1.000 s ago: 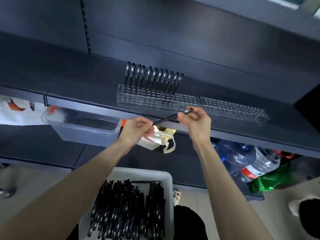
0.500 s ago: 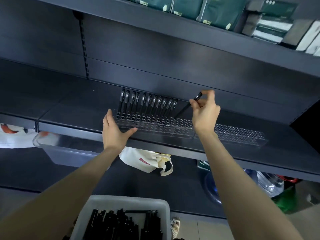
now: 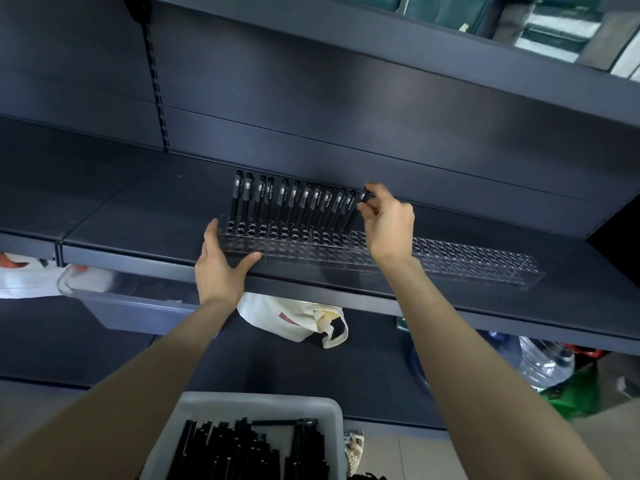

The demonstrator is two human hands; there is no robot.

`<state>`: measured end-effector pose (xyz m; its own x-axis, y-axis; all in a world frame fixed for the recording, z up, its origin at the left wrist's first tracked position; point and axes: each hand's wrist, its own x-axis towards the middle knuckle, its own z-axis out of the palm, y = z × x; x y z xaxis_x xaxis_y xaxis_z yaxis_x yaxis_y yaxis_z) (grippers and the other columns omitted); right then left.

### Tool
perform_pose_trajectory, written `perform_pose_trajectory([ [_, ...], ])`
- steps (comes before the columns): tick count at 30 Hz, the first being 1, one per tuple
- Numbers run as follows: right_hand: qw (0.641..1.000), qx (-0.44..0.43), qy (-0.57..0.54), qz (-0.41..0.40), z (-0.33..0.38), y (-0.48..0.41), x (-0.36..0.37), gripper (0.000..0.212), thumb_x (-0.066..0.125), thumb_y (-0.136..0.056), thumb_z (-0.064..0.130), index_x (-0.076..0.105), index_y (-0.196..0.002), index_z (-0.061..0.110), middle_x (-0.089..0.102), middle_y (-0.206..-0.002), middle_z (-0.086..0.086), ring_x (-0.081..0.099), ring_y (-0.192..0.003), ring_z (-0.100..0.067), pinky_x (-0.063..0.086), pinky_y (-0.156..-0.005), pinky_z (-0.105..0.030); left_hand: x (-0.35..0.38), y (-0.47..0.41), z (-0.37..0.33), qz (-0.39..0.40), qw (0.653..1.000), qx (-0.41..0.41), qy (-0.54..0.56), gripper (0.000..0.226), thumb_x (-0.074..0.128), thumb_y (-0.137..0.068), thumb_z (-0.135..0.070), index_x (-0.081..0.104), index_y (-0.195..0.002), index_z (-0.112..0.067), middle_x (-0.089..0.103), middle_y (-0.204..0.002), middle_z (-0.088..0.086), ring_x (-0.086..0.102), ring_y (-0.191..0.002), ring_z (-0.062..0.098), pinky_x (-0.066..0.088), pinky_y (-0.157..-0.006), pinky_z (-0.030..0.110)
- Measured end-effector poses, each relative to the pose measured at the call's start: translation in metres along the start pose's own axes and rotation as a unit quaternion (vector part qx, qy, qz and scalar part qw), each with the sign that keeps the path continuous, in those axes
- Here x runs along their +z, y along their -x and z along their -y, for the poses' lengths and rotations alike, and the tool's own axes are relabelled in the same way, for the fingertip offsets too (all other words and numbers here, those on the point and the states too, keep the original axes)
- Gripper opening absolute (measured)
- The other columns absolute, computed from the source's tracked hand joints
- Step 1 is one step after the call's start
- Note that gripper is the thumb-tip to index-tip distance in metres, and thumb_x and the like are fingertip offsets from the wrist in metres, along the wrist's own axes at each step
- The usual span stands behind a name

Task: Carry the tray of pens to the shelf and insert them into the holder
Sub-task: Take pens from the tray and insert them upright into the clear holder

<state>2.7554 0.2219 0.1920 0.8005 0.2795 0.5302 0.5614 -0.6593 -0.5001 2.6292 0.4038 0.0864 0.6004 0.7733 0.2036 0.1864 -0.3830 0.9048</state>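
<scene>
A long clear holder point(image 3: 467, 261) full of round holes lies on the dark shelf point(image 3: 138, 216). Several black pens point(image 3: 294, 202) stand in its back row at the left. My right hand point(image 3: 388, 223) pinches the top of one more black pen point(image 3: 358, 209), which stands at the right end of that row with its lower end at the holder. My left hand point(image 3: 218, 268) rests with straight fingers against the holder's left end. Below, a grey tray point(image 3: 332, 420) holds several black pens point(image 3: 249, 452).
A cream cloth bag point(image 3: 298, 320) hangs under the shelf edge. A clear plastic bin point(image 3: 114, 303) sits on the lower shelf at left. Large water bottles point(image 3: 540, 362) and a green bag point(image 3: 575, 393) stand at lower right. Green packs sit on the upper shelf point(image 3: 450, 8).
My right hand carried the pen up from in front of the shelf and brought it upright at the end of the row. My left hand let go of it and moved to the holder's left end.
</scene>
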Motion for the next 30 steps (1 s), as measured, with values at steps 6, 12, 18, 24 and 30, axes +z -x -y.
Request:
perform_pose_trajectory([
  [6,1.000,0.003,0.018,0.016,0.001,0.004,0.003,0.034,0.055,-0.092,0.008,0.058,-0.127,0.012,0.069,-0.101,-0.021,0.063,-0.096,-0.039,0.049,-0.088,-0.045,-0.001,0.001,-0.001,0.005,1.000,-0.001,0.009,0.089,0.074,-0.078,-0.030,0.018,-0.147,-0.022,0.038,-0.148,0.005,0.036,-0.135,0.026,0.033,-0.109,0.042],
  [12,0.999,0.009,0.038,0.026,0.002,0.013,-0.004,0.041,0.053,-0.094,0.008,0.049,-0.135,0.013,0.070,-0.102,-0.016,0.062,-0.095,-0.038,0.049,-0.088,-0.044,-0.009,0.005,-0.002,0.050,0.999,0.004,-0.010,0.098,0.070,-0.084,-0.026,-0.002,-0.150,-0.021,0.024,-0.155,0.004,0.027,-0.140,0.024,0.028,-0.111,0.037],
  [18,0.998,-0.006,0.044,0.047,0.007,0.056,-0.007,0.046,0.055,-0.093,0.009,0.043,-0.138,0.014,0.066,-0.108,-0.013,0.063,-0.094,-0.033,0.051,-0.079,-0.042,-0.032,0.019,0.009,0.115,0.988,0.019,-0.106,0.096,0.068,-0.084,-0.033,0.002,-0.150,-0.010,0.015,-0.157,0.008,0.022,-0.142,0.026,0.028,-0.113,0.043],
  [24,0.985,0.013,0.088,0.149,0.008,0.128,0.011,0.049,0.050,-0.095,0.016,0.036,-0.142,0.014,0.045,-0.141,-0.008,0.040,-0.127,-0.027,0.043,-0.091,-0.040,-0.061,0.059,0.030,0.181,0.935,0.141,-0.269,0.078,0.060,-0.089,-0.035,0.019,-0.148,-0.003,0.014,-0.157,0.012,0.015,-0.144,0.027,0.019,-0.116,0.040],
  [30,0.968,0.026,0.078,0.236,-0.003,0.211,0.046,0.051,0.052,-0.094,0.017,0.035,-0.143,0.015,0.037,-0.147,-0.007,0.035,-0.131,-0.027,0.041,-0.100,-0.040,-0.067,0.105,0.075,0.259,0.881,0.143,-0.370,0.074,0.053,-0.091,-0.044,0.019,-0.149,-0.011,0.016,-0.156,0.009,0.013,-0.144,0.025,0.014,-0.115,0.040],
])
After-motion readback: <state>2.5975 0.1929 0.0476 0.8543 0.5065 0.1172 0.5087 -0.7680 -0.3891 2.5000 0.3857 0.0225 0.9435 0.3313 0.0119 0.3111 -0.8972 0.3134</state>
